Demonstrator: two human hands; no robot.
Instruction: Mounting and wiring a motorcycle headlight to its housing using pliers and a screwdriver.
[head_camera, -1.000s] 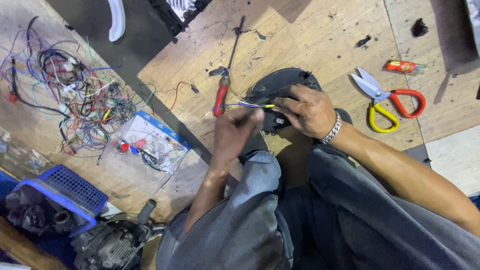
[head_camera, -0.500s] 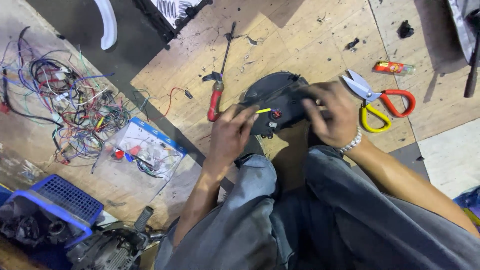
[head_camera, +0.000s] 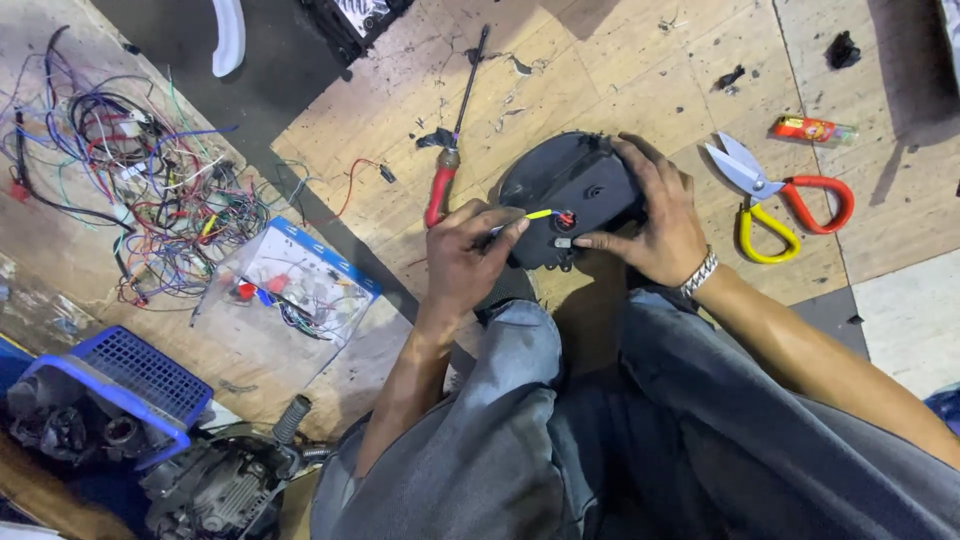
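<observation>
Between the two hands, just above the knees, sits the black housing (head_camera: 570, 195), a rounded dark plastic part resting on the plywood floor (head_camera: 620, 70). Right hand (head_camera: 655, 215) wraps its far right edge, fingers curled over the top and thumb pressed against the lower face, so it's grasping the housing. Left hand (head_camera: 470, 250) sits at the housing's left side, fingers pinched on a thin yellow wire (head_camera: 537, 214) that runs to a small red terminal (head_camera: 566, 218) on the housing's face; hand is closed on the wire, not on the housing itself. Metal watch band (head_camera: 699, 273) on the right wrist. Just left of the housing, a red-handled screwdriver (head_camera: 450, 160) lies on the floor, shaft pointing up and away. Right of the right hand, well clear of it: scissors (head_camera: 780, 195) with one red and one yellow loop, blades open, and beyond them a small red lighter (head_camera: 812, 129). Farther left, a clear plastic box (head_camera: 290, 285) with small parts and wires inside, then a big tangle of loose coloured wires (head_camera: 130, 190). Lower left corner: blue plastic crate (head_camera: 125, 375) and a grey engine part (head_camera: 215, 490) beside it. Grey-trousered legs (head_camera: 520, 450) fill the bottom of the view.
</observation>
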